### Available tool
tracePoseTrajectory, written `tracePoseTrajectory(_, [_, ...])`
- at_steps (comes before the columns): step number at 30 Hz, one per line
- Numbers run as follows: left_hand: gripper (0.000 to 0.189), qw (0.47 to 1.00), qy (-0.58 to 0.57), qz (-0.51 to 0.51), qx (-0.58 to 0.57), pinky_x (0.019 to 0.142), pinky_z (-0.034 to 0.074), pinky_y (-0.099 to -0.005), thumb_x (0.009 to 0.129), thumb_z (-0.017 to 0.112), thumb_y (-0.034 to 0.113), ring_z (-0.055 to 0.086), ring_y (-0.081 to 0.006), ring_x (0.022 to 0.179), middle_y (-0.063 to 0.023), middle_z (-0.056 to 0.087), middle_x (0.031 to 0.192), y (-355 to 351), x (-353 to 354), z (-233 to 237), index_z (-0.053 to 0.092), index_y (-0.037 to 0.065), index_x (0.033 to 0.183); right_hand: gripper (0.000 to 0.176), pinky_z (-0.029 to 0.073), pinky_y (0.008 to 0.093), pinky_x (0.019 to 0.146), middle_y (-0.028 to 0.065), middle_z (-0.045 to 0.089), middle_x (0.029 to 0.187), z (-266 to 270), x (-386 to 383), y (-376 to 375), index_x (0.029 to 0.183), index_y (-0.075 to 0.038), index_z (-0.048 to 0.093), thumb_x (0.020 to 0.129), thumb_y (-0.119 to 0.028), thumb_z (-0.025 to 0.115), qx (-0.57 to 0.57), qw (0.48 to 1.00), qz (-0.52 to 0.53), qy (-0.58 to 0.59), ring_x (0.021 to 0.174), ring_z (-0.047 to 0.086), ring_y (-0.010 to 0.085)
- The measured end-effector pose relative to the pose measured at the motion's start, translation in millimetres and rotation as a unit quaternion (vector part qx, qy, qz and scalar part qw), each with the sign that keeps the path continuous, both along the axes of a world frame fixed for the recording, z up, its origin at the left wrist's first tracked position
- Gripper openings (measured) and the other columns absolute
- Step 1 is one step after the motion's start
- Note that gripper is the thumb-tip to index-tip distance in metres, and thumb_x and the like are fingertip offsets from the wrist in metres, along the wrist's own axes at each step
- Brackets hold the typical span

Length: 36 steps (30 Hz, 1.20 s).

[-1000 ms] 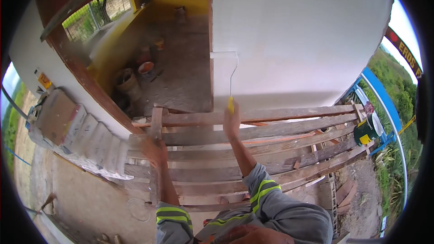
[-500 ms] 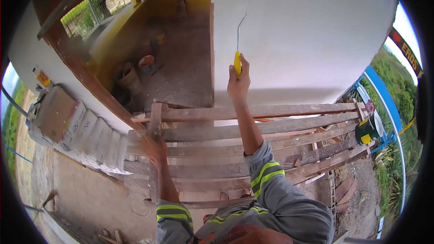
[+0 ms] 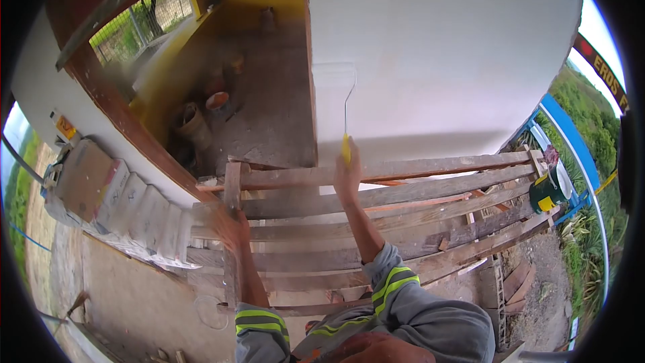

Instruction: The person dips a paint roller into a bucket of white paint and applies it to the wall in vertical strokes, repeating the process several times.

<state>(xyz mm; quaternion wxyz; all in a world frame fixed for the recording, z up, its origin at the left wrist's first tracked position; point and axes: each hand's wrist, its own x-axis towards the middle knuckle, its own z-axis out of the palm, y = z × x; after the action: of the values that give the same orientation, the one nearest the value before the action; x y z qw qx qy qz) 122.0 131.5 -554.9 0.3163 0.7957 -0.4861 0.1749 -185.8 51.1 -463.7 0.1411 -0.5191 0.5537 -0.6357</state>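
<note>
My right hand is closed around the yellow handle of a paint roller. The roller's thin wire frame runs up to a white roller head, which is against the white wall near the door frame and hard to make out from the wall. At the left end of the scaffold, my left hand is wrapped on an upright wooden plank. A smear in the view blurs its fingers.
Long wooden scaffold boards cross in front of me. A dark green paint bucket hangs at their right end. Stacked bags and a cardboard box stand left. Through the doorway are another bucket and a sack.
My right hand has moved down with the paint roller, from high on the wall to just above the scaffold boards. My left hand stays at the plank.
</note>
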Motion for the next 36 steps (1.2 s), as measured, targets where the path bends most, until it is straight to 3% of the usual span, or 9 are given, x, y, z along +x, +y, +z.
tracePoseTrajectory(6, [0.043, 0.999, 0.024, -0.016, 0.014, 0.095, 0.038, -0.0502, 0.086, 0.065, 0.033, 0.054, -0.0368, 0.109, -0.0147, 0.064, 0.115, 2, 2, -2, 0.054, 0.010, 0.121, 0.043, 0.047, 0.0434, 0.099, 0.0236, 0.060, 0.127, 159, 7, -53, 0.141, 0.001, 0.046, 0.099, -0.007, 0.054, -0.111, 0.991, 0.048, -0.050, 0.118, 0.059, 0.0415])
tracePoseTrajectory(9, [0.043, 1.000, 0.025, -0.013, 0.005, 0.095, 0.038, -0.0505, 0.086, 0.065, 0.033, 0.055, -0.0367, 0.109, -0.0143, 0.063, 0.114, 1, 1, 1, 0.054, 0.010, 0.121, 0.044, 0.047, 0.0428, 0.099, 0.0241, 0.060, 0.127, 179, 3, -66, 0.140, 0.002, 0.046, 0.098, -0.007, 0.055, -0.128, 0.990, 0.040, -0.038, 0.117, 0.059, 0.0419])
tracePoseTrajectory(12, [0.042, 0.999, 0.047, -0.017, 0.011, 0.095, 0.038, -0.0507, 0.086, 0.066, 0.033, 0.055, -0.0366, 0.109, -0.0143, 0.063, 0.113, 2, -1, 6, 0.055, 0.010, 0.120, 0.044, 0.049, 0.0386, 0.085, 0.0197, 0.064, 0.112, 131, -8, -60, 0.142, -0.003, 0.046, 0.099, -0.011, 0.056, -0.108, 0.994, 0.012, -0.005, 0.094, 0.061, 0.0308])
tracePoseTrajectory(14, [0.042, 0.998, 0.051, -0.020, 0.013, 0.095, 0.038, -0.0507, 0.086, 0.066, 0.032, 0.055, -0.0367, 0.109, -0.0143, 0.063, 0.114, 3, -3, 9, 0.055, 0.010, 0.120, 0.045, 0.046, 0.0395, 0.092, 0.0213, 0.060, 0.121, 71, -7, -40, 0.142, -0.002, 0.045, 0.099, -0.011, 0.055, -0.079, 0.997, 0.015, -0.009, 0.106, 0.057, 0.0328])
tracePoseTrajectory(15, [0.042, 0.998, 0.052, -0.022, 0.014, 0.095, 0.038, -0.0507, 0.086, 0.067, 0.032, 0.055, -0.0367, 0.109, -0.0143, 0.063, 0.114, 3, -3, 10, 0.055, 0.010, 0.120, 0.045, 0.041, 0.0425, 0.106, 0.0251, 0.054, 0.137, 45, -5, -25, 0.142, 0.002, 0.044, 0.099, -0.009, 0.054, -0.061, 0.997, 0.029, -0.026, 0.128, 0.052, 0.0402])
tracePoseTrajectory(17, [0.042, 0.998, 0.054, -0.024, 0.010, 0.095, 0.038, -0.0506, 0.085, 0.067, 0.032, 0.055, -0.0364, 0.109, -0.0140, 0.063, 0.114, 3, -3, 9, 0.055, 0.010, 0.120, 0.045, 0.038, 0.0434, 0.109, 0.0243, 0.051, 0.141, 3, -4, -3, 0.144, 0.001, 0.044, 0.100, -0.009, 0.052, 0.069, 0.996, 0.028, -0.043, 0.132, 0.049, 0.0391])
tracePoseTrajectory(22, [0.043, 1.000, 0.006, -0.004, 0.000, 0.095, 0.038, -0.0500, 0.085, 0.068, 0.031, 0.055, -0.0361, 0.108, -0.0135, 0.064, 0.114, -2, 4, 0, 0.055, 0.010, 0.120, 0.045, 0.038, 0.0434, 0.109, 0.0228, 0.053, 0.139, -34, -1, 1, 0.144, 0.001, 0.043, 0.101, -0.009, 0.050, 0.025, 0.998, 0.032, -0.040, 0.131, 0.050, 0.0383])
tracePoseTrajectory(32, [0.044, 0.999, 0.035, -0.003, 0.008, 0.096, 0.038, -0.0497, 0.083, 0.068, 0.032, 0.054, -0.0363, 0.107, -0.0144, 0.065, 0.114, -1, 3, -3, 0.056, 0.010, 0.120, 0.044, 0.046, 0.0466, 0.101, 0.0259, 0.059, 0.129, 208, 1, -75, 0.141, 0.002, 0.044, 0.099, -0.005, 0.053, -0.177, 0.984, 0.013, -0.010, 0.119, 0.057, 0.0438])
tracePoseTrajectory(36, [0.044, 0.999, 0.033, -0.005, -0.001, 0.097, 0.037, -0.0492, 0.083, 0.068, 0.031, 0.054, -0.0365, 0.106, -0.0150, 0.065, 0.114, 0, 3, -5, 0.056, 0.010, 0.119, 0.045, 0.046, 0.0477, 0.100, 0.0262, 0.058, 0.130, 231, -1, -76, 0.141, 0.003, 0.043, 0.098, -0.005, 0.053, -0.156, 0.988, 0.013, -0.007, 0.119, 0.056, 0.0443])
